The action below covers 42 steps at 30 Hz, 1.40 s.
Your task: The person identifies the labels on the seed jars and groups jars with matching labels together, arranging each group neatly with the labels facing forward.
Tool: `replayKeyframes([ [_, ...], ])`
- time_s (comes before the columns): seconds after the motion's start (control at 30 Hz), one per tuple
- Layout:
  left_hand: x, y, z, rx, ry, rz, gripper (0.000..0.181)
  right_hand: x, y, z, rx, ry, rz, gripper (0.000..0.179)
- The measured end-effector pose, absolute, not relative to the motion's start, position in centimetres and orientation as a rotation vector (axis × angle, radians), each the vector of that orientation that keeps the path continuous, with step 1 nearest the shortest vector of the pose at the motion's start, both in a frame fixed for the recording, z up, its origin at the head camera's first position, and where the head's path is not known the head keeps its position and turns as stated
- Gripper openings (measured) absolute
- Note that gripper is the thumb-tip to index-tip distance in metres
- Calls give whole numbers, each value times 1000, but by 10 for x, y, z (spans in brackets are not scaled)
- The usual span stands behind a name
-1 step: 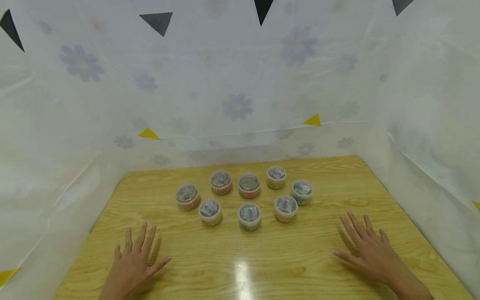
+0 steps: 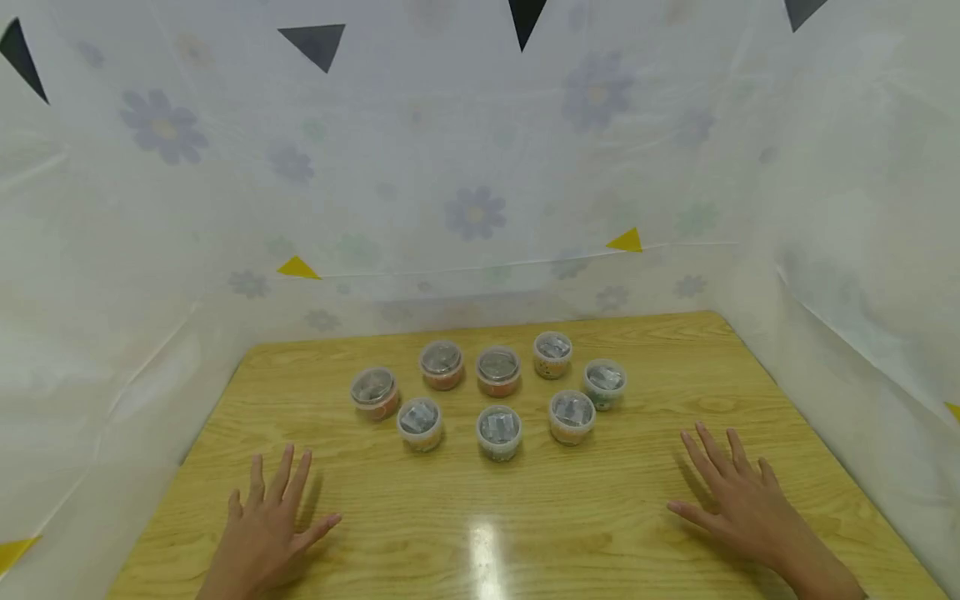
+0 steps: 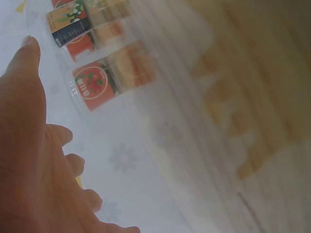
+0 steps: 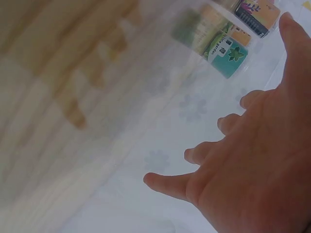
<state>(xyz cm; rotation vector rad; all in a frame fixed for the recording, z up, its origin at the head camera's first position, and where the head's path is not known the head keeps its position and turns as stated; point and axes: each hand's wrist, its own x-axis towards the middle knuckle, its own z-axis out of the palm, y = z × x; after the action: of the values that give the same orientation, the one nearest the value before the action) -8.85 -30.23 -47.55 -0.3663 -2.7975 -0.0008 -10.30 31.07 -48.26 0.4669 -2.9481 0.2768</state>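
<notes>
The left hand [image 2: 262,529] hovers over the lower left of the frame, palm down, its grip spread wide with fingers nearly straight, holding nothing. The right hand [image 2: 746,504] does the same at lower right, fingers fanned, grip just as wide and unfilled. Each throws a shadow on the pale wood-grain bench [image 2: 405,533].

Between them, a bit farther back around the middle of the frame, I count eight small lidded tubs, all upright. Three reddish ones make the upper left of the cluster: the leftmost tub [image 2: 374,392], nearest the left hand's side, then one tub [image 2: 441,364] and another [image 2: 498,371] side by side. A tub [image 2: 552,354] sits at the upper right, with a green-labelled tub [image 2: 604,383] below it, on the right hand's side. Along the front stand three more: left [image 2: 419,423], centre [image 2: 498,432] and right [image 2: 572,417]. Silvery packets show through several lids.

Behind hangs white flowered sheeting [image 2: 375,142], with yellow triangles [image 2: 297,267] low down and dark triangles [image 2: 318,46] along the top.
</notes>
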Motion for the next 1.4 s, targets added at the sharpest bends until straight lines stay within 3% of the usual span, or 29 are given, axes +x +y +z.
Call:
replayKeyframes([
  [0.77, -92, -295, -476, -410, -2823, 14, 94, -106, 307, -485, 493, -2909, 314, 91],
  [1.17, -97, -253, -472, -575, -2806, -119, 69, -117, 273, -476, 743, -2495, 373, 56],
  [1.4, -107, -224, -475, -721, -2614, -140, 56, -120, 238, -475, 850, -2464, 381, 48],
])
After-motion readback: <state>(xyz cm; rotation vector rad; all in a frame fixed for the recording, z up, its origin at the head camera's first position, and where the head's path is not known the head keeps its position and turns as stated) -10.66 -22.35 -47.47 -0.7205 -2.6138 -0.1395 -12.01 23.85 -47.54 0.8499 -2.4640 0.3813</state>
